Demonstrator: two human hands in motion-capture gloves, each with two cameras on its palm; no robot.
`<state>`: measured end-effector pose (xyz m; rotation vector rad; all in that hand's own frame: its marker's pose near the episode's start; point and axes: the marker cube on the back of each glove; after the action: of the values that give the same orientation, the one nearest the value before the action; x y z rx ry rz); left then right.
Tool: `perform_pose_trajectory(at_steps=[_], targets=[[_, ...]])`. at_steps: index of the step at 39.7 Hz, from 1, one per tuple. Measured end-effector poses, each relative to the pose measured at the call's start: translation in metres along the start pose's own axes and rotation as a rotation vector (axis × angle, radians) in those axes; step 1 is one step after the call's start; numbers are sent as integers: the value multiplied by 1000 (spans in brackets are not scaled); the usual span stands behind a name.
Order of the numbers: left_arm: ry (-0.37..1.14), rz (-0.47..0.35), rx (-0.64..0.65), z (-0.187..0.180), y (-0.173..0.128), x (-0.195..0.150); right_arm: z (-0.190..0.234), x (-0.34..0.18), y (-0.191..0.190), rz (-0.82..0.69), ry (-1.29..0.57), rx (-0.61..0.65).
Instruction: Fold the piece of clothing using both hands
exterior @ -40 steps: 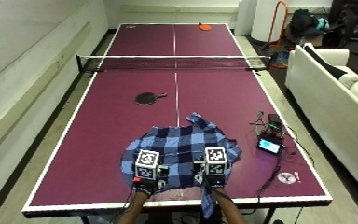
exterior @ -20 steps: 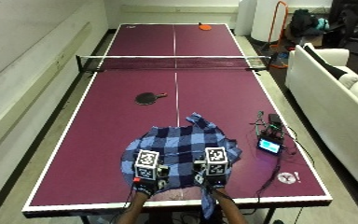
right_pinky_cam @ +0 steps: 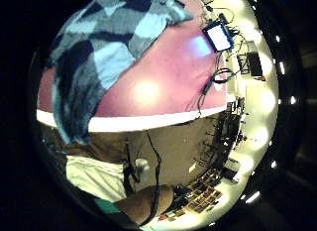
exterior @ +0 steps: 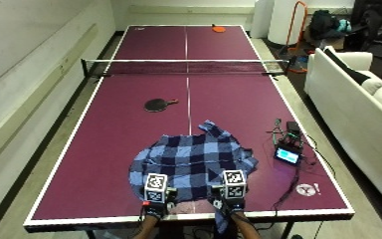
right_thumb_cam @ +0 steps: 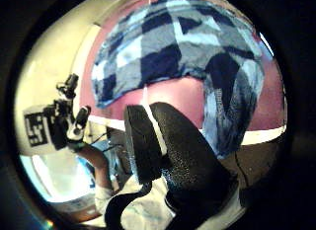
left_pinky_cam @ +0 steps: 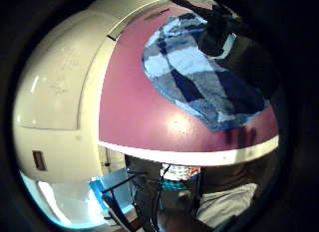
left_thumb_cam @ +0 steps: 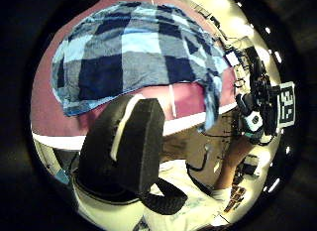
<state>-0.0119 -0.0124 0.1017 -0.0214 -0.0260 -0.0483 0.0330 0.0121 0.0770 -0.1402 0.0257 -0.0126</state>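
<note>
One shirt (exterior: 194,160), two paddles (exterior: 158,104), one net (exterior: 186,66)

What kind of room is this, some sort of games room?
Probably a lounge or break room: a ping-pong table with its net, a paddle, and a white sofa alongside.

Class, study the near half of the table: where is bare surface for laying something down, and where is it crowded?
Bare: left of the plaid shirt out to the table edge, and between paddle and net. Crowded: the near edge, where left hand and right hand sit at the shirt's hem, and the right side, with the small screen device and its cables.
</note>
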Motion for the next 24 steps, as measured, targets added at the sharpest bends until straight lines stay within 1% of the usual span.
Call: perform_pose_trajectory(at_steps=[5, 6, 9, 12, 15, 17, 18, 21, 24], targets=[[-15, -5, -86, 34, -6, -8, 32, 8, -10, -46, -45, -138], [-12, -5, -98, 39, -7, -9, 31, 8, -6, -50, -52, -159], [11, -3, -119, 51, -9, -13, 11, 6, 21, -36, -48, -208], [39, -5, -80, 55, -9, -15, 11, 10, 26, -4, -55, -238], [28, -18, 35, 64, -17, -19, 17, 13, 24, 6, -99, -255], [8, -25, 125, 71, -25, -21, 15, 13, 25, -6, -126, -224], [-4, -28, 164, 72, -27, -22, 20, 15, 18, -13, -135, -189], [-69, -47, 254, 66, -25, -25, 40, 23, -10, -12, -135, -45], [-155, -60, 326, 51, -14, -28, 48, 32, -27, -10, -77, 108]])
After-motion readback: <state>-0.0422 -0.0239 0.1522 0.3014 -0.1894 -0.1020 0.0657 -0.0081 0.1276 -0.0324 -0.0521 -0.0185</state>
